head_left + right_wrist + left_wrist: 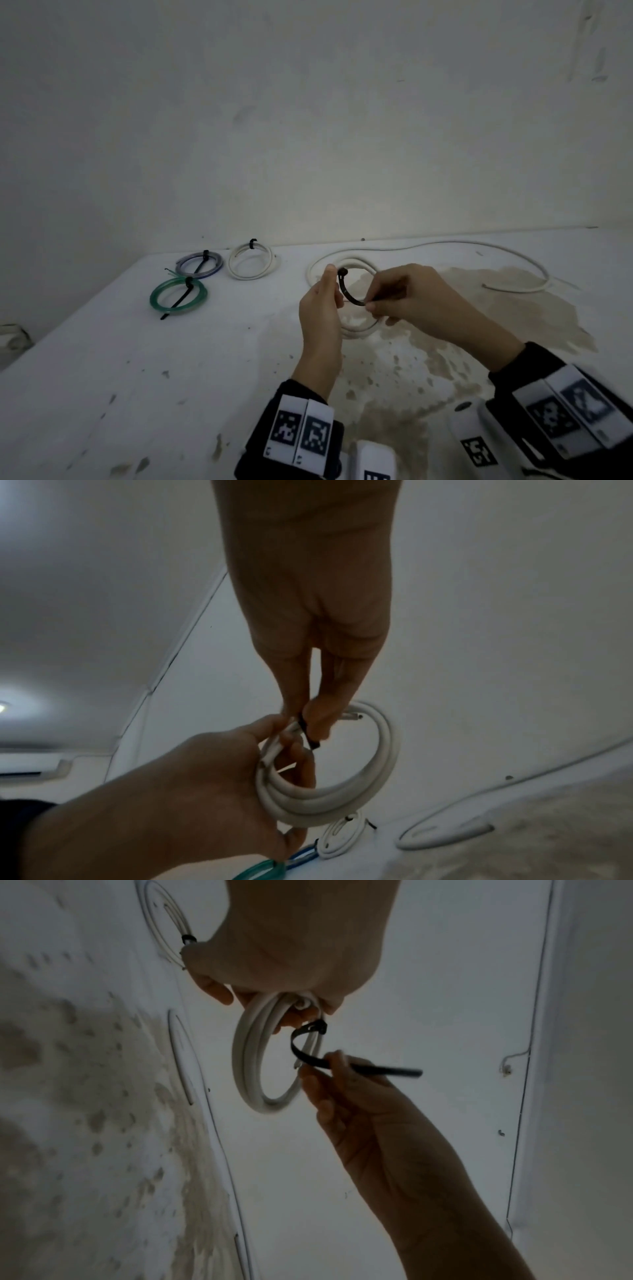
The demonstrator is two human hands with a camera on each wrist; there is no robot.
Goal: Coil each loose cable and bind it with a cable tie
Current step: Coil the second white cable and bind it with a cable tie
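The left hand held a white coil up above the middle of the counter, its fingers curled round the gathered turns at one side. A black tie was looped through the coil, its head sitting by the left thumb. The right hand had its fingers pinched together on the tie's tail, just past the head.

The coil looked light but springy: the turns would likely fan open if the left grip slackened, so the hold belonged right beside the tie, where the strands bunch. The tie seemed thin, stiff enough to keep its curve, and smooth, so a pinch near the head should give the best pull without slipping.

Near the back edge lay three bound coils: a green one, a blue one and a white one. Toward the back right a long white cable lay partly looped and untied, so at least one cable remained.
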